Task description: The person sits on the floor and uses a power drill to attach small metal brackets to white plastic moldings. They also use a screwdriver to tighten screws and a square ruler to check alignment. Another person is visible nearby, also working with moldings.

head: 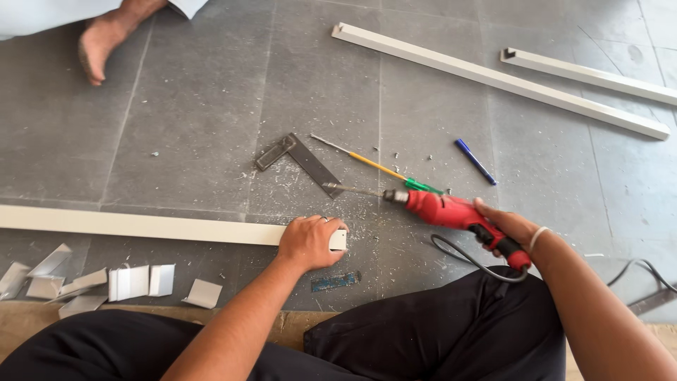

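Left hand [307,242] is clamped down over the end of the long white profile [141,226] on the grey floor [197,106], fingers curled tight over its top. Right hand [509,227] has its fingers wrapped round the red drill [451,212], whose bit lies low over the floor, pointing at the steel square [300,161], with a screwdriver [384,169] just behind.
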`<state>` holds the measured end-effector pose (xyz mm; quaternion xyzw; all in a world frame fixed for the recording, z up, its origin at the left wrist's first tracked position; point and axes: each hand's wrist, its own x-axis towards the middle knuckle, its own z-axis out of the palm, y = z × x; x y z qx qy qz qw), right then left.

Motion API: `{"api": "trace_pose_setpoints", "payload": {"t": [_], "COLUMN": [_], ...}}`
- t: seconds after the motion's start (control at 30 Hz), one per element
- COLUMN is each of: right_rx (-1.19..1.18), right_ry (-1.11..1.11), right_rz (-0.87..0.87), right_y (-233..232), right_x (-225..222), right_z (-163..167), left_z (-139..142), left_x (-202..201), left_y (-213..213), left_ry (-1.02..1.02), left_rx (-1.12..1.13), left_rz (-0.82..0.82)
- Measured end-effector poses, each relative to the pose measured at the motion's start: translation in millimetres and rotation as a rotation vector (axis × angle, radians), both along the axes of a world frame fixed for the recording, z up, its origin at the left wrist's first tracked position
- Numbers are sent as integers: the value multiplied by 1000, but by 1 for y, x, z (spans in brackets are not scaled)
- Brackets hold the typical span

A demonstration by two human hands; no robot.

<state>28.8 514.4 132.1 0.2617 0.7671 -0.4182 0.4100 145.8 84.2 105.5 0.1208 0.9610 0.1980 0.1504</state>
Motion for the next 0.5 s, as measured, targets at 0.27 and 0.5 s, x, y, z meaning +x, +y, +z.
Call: {"api": "trace_pose_setpoints", "payload": {"t": [0.27, 0.5], "right_rx": [-736, -752], "right_ry": [561, 961], "right_rz": [-433, -16], "right_y": [55, 1], "right_x": [17, 15], "right_z": [10, 162], "left_z": [-5, -6], "left_x": [1, 3], "left_y": [-3, -4], "left_ry": [5, 23], "left_rx": [28, 31], "left_rz": [15, 10]}}
